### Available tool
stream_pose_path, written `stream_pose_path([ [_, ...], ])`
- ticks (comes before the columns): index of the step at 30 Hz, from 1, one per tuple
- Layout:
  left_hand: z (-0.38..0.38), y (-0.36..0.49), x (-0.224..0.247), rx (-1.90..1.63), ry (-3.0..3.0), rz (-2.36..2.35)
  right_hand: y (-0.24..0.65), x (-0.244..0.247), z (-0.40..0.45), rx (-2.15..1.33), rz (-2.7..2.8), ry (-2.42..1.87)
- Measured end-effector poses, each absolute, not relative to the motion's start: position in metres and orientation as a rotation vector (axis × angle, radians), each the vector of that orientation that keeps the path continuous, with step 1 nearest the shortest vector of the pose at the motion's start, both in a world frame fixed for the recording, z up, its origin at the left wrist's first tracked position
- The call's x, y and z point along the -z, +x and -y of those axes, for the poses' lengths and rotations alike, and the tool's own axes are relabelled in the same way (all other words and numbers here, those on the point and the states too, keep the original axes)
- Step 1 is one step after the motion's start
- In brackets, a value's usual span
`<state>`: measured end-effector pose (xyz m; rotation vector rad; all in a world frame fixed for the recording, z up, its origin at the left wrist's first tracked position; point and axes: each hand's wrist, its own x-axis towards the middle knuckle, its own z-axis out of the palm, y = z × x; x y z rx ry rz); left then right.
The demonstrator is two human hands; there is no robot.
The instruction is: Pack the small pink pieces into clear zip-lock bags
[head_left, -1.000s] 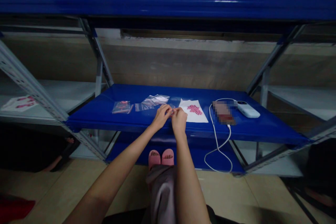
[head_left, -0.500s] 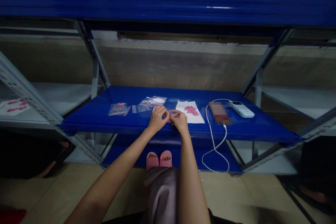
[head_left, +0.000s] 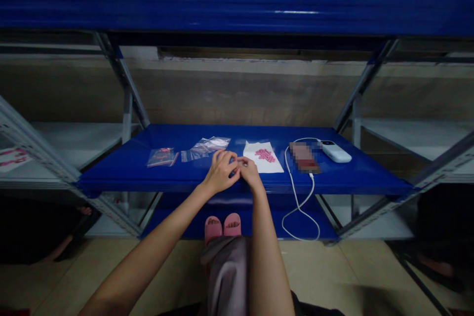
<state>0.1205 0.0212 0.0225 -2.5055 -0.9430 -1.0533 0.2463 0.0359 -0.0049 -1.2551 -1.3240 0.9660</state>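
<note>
My left hand (head_left: 222, 173) and my right hand (head_left: 249, 172) meet over the front edge of the blue shelf (head_left: 177, 177). Both have their fingers pinched together, and whatever they hold is too small and too covered to make out. Just right of them lies a white sheet (head_left: 274, 166) bearing a pile of small pink pieces (head_left: 265, 155). Clear plastic bags (head_left: 207, 147) lie flat behind my left hand. Farther left are more bags (head_left: 162, 157) with small pink pieces inside.
At the right of the shelf lie a blurred-out phone (head_left: 304, 157) and a white power bank (head_left: 336, 152). A white cable (head_left: 296, 207) hangs over the front edge. Metal uprights (head_left: 128, 79) flank the shelf. Other people's dark-clothed legs show at both sides.
My fingers have drawn closer together, and the small clear thing that showed between them is now mostly covered. The whole view has shifted slightly.
</note>
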Motion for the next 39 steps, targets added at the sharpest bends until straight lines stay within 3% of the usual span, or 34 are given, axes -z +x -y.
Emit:
stream_pose_path([
  [5, -0.024, 0.117, -0.029, 1.017, -2.595, 0.9, 0.245, 0.006, -0.036, -1.187, 1.239, -1.06],
  [10, -0.022, 0.12, -0.026, 1.083, -2.64, 0.852, 0.244, 0.003, -0.034, -1.145, 1.272, -0.913],
  [25, -0.028, 0.099, -0.015, 0.731, -2.822, 0.734, 0.244, 0.002, -0.032, -1.158, 1.362, -1.072],
  [39, -0.039, 0.096, -0.019, 0.76, -2.889, 0.678, 0.245, -0.006, -0.027, -1.23, 1.312, -1.138],
])
